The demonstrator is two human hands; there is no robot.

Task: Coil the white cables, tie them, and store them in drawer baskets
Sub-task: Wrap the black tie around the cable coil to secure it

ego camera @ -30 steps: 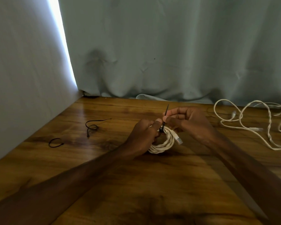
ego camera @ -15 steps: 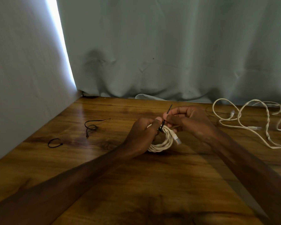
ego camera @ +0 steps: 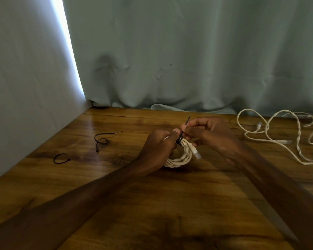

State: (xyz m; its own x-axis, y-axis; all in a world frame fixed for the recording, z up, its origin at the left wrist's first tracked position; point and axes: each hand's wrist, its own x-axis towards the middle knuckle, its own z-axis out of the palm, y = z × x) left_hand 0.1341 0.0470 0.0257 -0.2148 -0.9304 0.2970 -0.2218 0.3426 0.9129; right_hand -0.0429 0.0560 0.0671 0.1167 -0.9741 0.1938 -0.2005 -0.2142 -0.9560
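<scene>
A coiled white cable [ego camera: 181,158] with a clear plug at its end sits at the middle of the wooden table [ego camera: 152,204]. My left hand [ego camera: 157,147] grips the coil at its left side, thumb at the black zip tie [ego camera: 179,138] wrapped round it. My right hand [ego camera: 208,134] pinches the tie's free tail, which sticks up past the fingertips. A loose, uncoiled white cable [ego camera: 278,138] sprawls at the right edge of the table.
Two spare black zip ties lie on the left of the table: one bent open [ego camera: 102,139], one closed in a small loop [ego camera: 61,158]. A pale curtain [ego camera: 188,60] hangs behind the table and a wall [ego camera: 25,87] bounds its left side.
My right hand has slid slightly up and right along the tie's tail. The coil and my left hand stay put.
</scene>
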